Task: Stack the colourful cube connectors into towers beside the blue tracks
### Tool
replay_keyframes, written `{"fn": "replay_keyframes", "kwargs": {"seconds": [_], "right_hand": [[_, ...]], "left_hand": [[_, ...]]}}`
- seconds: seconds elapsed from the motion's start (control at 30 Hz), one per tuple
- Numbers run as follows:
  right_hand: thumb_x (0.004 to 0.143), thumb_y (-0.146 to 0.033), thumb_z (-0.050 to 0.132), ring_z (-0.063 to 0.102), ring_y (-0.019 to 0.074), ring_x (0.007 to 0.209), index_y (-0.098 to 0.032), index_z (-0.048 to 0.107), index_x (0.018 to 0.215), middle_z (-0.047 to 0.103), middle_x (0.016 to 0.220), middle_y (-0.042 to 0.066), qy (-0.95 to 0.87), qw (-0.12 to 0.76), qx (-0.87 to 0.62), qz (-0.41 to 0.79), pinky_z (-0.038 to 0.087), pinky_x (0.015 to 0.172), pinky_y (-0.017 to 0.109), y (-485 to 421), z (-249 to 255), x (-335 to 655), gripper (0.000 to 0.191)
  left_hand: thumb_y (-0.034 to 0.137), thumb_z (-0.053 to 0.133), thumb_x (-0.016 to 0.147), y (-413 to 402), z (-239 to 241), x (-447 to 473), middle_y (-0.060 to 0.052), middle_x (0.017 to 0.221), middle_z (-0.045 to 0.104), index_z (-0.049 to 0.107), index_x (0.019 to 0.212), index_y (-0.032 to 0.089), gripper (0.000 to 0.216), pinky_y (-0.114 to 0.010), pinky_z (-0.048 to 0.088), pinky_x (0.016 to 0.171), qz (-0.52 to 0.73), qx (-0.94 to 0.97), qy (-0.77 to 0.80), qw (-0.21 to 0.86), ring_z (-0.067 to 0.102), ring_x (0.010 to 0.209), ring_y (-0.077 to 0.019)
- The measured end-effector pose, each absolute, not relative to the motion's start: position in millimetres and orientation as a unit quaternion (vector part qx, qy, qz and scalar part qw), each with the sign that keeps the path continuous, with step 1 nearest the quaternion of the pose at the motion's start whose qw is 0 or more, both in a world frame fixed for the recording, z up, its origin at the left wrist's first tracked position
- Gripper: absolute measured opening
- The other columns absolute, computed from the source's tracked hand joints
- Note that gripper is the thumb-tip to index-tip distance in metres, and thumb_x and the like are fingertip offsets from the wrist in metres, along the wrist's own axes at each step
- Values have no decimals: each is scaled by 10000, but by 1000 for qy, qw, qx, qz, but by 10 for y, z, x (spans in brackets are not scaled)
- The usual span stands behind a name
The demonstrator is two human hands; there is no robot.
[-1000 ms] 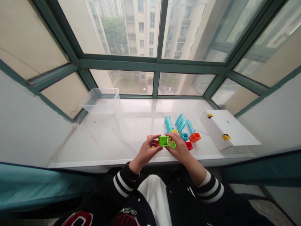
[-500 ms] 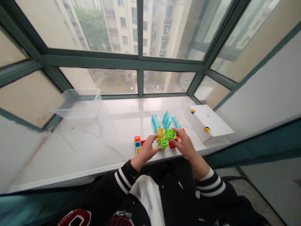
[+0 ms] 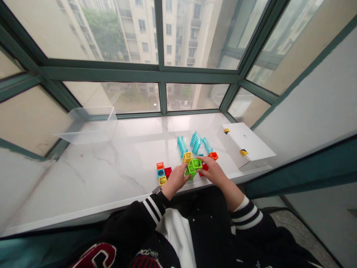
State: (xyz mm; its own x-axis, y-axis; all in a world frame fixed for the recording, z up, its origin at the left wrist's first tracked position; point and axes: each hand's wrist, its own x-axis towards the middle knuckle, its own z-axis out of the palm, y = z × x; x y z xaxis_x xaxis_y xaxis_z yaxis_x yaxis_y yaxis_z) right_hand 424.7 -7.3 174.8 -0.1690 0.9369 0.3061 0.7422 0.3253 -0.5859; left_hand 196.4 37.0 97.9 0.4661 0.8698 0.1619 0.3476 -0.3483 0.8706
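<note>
Between my hands are two bright green toy blocks. My right hand (image 3: 213,171) is closed on the upper green block (image 3: 196,163), its fingers at the far and right sides. My left hand (image 3: 177,181) grips the left side of the lower green block (image 3: 190,172), and the two blocks meet or overlap. Just behind them stands a yellow block (image 3: 187,157). A red block (image 3: 203,170) lies partly hidden by my right hand. Left of my left hand sit an orange block (image 3: 160,166), a blue block (image 3: 161,173), a yellow block (image 3: 162,181) and a red block (image 3: 167,171).
Several clear blue track pieces (image 3: 196,141) lie behind the blocks, with an orange block (image 3: 213,156) to their right. A white box (image 3: 248,143) is on the right of the marble sill (image 3: 119,167). A clear plastic bin (image 3: 92,134) stands at the left by the window.
My right hand has brought the upper green block left and down onto or against the lower green one. My left hand has closed in on the lower block, and the orange block at the back is uncovered.
</note>
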Motion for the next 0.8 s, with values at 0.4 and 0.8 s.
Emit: {"fn": "replay_keyframes", "kwargs": {"seconds": [0.4, 0.8], "right_hand": [[787, -168, 832, 711, 278, 1130, -278, 680, 1354, 742, 1275, 85, -755, 286, -561, 183, 562, 1043, 510, 18, 1571, 4237, 597], [798, -171, 827, 719, 272, 1116, -285, 657, 1395, 724, 1309, 91, -769, 286, -540, 188, 581, 1026, 498, 38, 1521, 4256, 631]], "left_hand": [[210, 815, 814, 363, 1064, 1968, -139, 1200, 749, 652, 1236, 225, 453, -496, 522, 1021, 264, 787, 416, 371, 708, 1151, -355], [260, 824, 822, 360, 1056, 1955, -121, 1150, 759, 654, 1244, 231, 455, -469, 541, 990, 273, 785, 416, 370, 724, 1065, -314]]}}
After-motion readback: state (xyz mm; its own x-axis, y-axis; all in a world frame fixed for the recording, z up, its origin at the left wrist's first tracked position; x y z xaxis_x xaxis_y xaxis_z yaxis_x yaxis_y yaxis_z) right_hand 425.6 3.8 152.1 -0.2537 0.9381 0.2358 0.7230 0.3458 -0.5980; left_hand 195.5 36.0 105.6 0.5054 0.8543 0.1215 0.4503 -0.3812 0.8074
